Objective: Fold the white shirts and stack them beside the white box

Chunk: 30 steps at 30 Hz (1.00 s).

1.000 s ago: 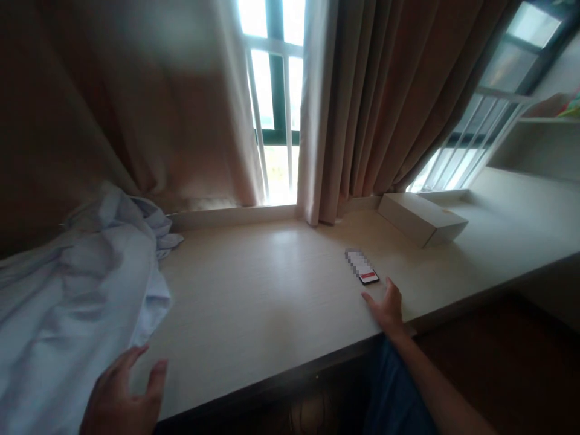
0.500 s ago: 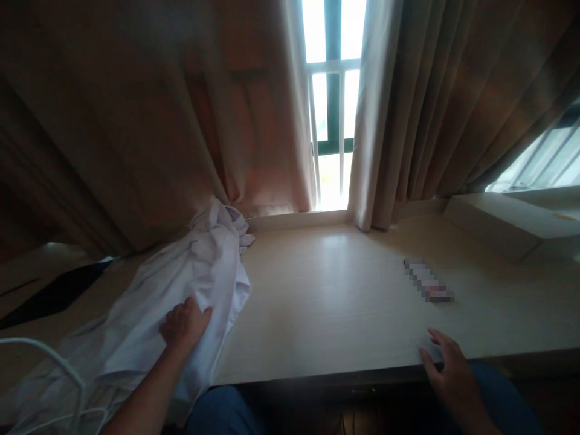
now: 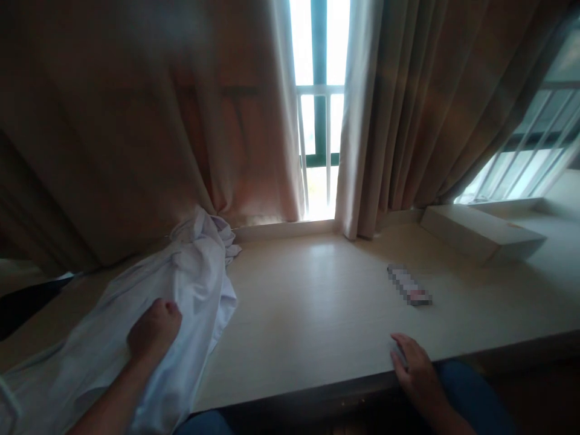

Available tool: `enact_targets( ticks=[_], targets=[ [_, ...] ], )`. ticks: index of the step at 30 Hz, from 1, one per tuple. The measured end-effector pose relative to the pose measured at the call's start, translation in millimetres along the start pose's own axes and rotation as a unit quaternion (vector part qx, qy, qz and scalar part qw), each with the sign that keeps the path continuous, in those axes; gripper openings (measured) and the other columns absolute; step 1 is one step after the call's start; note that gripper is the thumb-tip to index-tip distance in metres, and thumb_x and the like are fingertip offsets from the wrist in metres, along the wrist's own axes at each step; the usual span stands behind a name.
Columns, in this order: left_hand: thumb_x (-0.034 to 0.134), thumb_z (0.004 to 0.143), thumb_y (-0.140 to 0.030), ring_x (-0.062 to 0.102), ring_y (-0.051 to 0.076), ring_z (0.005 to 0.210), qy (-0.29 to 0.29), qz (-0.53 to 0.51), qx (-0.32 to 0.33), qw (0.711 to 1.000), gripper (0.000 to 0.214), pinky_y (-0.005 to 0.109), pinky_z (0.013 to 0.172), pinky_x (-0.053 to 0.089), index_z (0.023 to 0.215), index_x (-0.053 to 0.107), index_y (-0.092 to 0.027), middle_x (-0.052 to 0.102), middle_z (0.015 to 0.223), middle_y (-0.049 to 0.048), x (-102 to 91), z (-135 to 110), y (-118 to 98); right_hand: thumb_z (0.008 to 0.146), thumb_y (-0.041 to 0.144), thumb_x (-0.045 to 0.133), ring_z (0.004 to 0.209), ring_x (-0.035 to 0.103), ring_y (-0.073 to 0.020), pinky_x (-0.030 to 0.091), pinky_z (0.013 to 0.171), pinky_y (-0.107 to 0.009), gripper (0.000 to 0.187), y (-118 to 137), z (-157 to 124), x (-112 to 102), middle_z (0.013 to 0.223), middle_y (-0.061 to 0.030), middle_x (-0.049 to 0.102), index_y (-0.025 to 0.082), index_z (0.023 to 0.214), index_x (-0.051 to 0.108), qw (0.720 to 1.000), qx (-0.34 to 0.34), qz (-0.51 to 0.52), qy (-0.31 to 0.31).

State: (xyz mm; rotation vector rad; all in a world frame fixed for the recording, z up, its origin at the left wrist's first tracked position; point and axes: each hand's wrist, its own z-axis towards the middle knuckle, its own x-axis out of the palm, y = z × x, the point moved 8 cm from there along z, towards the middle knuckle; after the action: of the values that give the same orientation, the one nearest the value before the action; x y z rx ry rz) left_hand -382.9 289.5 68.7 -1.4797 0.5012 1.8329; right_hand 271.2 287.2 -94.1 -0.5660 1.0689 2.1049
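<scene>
A rumpled white cloth (image 3: pixel 199 302), maybe a garment, is spread over the left part of the table, its far end bunched against the curtain. My left hand (image 3: pixel 156 326) is closed in a fist on top of it, thumb tucked in. Whether a fold of the cloth is inside the fist is hidden. At the table's front edge is my right hand (image 3: pixel 414 365), fingers bent and apart from the thumb, with nothing seen held. Beyond it lies a slim pixelated object (image 3: pixel 409 284), too masked to name.
A long pale wooden table (image 3: pixel 290 332) runs along the window (image 3: pixel 319 121). Curtains (image 3: pixel 254 139) hang at its back edge. A low pale box (image 3: pixel 480 232) stands at the back right. A dark flat object (image 3: pixel 27 305) lies far left, beside the cloth.
The view has shifted right and slightly up. My left hand has moved a little left over the cloth and its fist is tighter. My right hand looks much the same.
</scene>
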Motion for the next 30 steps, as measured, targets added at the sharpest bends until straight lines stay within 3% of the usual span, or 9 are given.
enact_targets(
  ticks=[4, 7, 11, 14, 16, 19, 22, 26, 30],
  targets=[
    [0.037, 0.089, -0.039, 0.058, 0.02, 0.074, -0.038, -0.135, 0.096, 0.985, 0.033, 0.03, 0.068, 0.04, 0.096, 0.06, -0.016, 0.065, 0.084, 0.0081, -3.6, -44, -79, 0.087, 0.038, 0.053, 0.103, 0.06, -0.0306, 0.047, 0.093, -0.051, 0.028, 46, 28, 22, 0.108, -0.009, 0.066, 0.027, 0.111, 0.063, 0.994, 0.031, 0.102, 0.024],
    [0.04, 0.089, -0.04, 0.059, 0.018, 0.075, 0.008, -0.301, 0.175, 0.937, 0.027, 0.029, 0.071, 0.043, 0.092, 0.059, -0.02, 0.066, 0.086, 0.0058, -8.0, -113, -151, 0.085, 0.044, 0.057, 0.092, 0.063, -0.0284, 0.05, 0.084, -0.045, 0.029, 88, 62, 46, 0.1, -0.0096, 0.067, 0.024, 0.103, 0.066, 0.964, 0.114, 0.226, 0.079],
    [0.039, 0.091, -0.04, 0.058, 0.018, 0.076, 0.131, -0.443, 0.287, 0.839, 0.024, 0.031, 0.07, 0.046, 0.085, 0.057, -0.024, 0.064, 0.082, 0.0051, -16.3, -247, -243, 0.08, 0.064, 0.056, 0.086, 0.063, -0.025, 0.051, 0.077, -0.037, 0.053, 140, 99, 75, 0.093, -0.0089, 0.068, 0.016, 0.101, 0.066, 0.834, 0.254, 0.449, 0.196],
    [0.036, 0.091, -0.04, 0.057, 0.018, 0.072, 0.215, -0.501, 0.343, 0.765, 0.023, 0.033, 0.068, 0.047, 0.081, 0.052, -0.027, 0.061, 0.079, 0.0056, -6.7, -350, -286, 0.078, 0.067, 0.054, 0.081, 0.063, -0.0235, 0.05, 0.075, -0.035, 0.057, 163, 108, 82, 0.078, -0.007, 0.067, 0.013, 0.09, 0.069, 0.742, 0.292, 0.519, 0.309],
    [0.036, 0.089, -0.045, 0.057, 0.02, 0.071, 0.24, -0.522, 0.359, 0.735, 0.025, 0.035, 0.066, 0.047, 0.077, 0.05, -0.028, 0.061, 0.077, 0.0075, 8.0, -399, -299, 0.071, 0.054, 0.066, 0.077, 0.062, -0.022, 0.048, 0.074, -0.033, 0.039, 159, 105, 80, 0.072, -0.0036, 0.066, 0.016, 0.08, 0.071, 0.734, 0.299, 0.495, 0.357],
    [0.049, 0.079, -0.055, 0.057, 0.02, 0.062, 0.284, -0.506, 0.418, 0.699, 0.028, 0.036, 0.058, 0.046, 0.069, 0.052, -0.029, 0.061, 0.068, 0.0068, 26.8, -439, -304, 0.057, 0.029, 0.074, 0.073, 0.058, -0.0201, 0.046, 0.073, -0.031, 0.018, 128, 101, 75, 0.068, 0.0007, 0.064, 0.017, 0.07, 0.069, 0.778, 0.312, 0.421, 0.346],
    [0.05, 0.082, -0.051, 0.062, 0.02, 0.071, 0.293, -0.473, 0.382, 0.738, 0.023, 0.036, 0.069, 0.049, 0.08, 0.059, -0.03, 0.067, 0.078, 0.0047, 30.7, -406, -283, 0.057, 0.021, 0.063, 0.072, 0.056, -0.0192, 0.044, 0.071, -0.029, 0.013, 90, 103, 64, 0.067, 0.0012, 0.063, 0.015, 0.068, 0.067, 0.828, 0.328, 0.362, 0.274],
    [0.042, 0.087, -0.05, 0.064, 0.022, 0.083, 0.173, -0.425, 0.227, 0.859, 0.031, 0.036, 0.076, 0.05, 0.093, 0.059, -0.024, 0.067, 0.092, 0.0065, 25.7, -275, -225, 0.06, 0.021, 0.055, 0.071, 0.054, -0.0182, 0.042, 0.066, -0.027, 0.013, 55, 105, 44, 0.065, 0.001, 0.062, 0.015, 0.068, 0.064, 0.859, 0.329, 0.335, 0.202],
    [0.053, 0.077, -0.045, 0.053, 0.033, 0.116, 0.046, -0.268, 0.196, 0.942, 0.047, 0.045, 0.1, 0.04, 0.11, 0.054, -0.012, 0.059, 0.118, 0.0192, 52.9, -163, -179, 0.061, 0.022, 0.061, 0.067, 0.054, -0.0159, 0.04, 0.062, -0.025, 0.018, 61, 90, 38, 0.07, 0.0001, 0.064, 0.013, 0.076, 0.067, 0.836, 0.287, 0.381, 0.269]
  ],
)
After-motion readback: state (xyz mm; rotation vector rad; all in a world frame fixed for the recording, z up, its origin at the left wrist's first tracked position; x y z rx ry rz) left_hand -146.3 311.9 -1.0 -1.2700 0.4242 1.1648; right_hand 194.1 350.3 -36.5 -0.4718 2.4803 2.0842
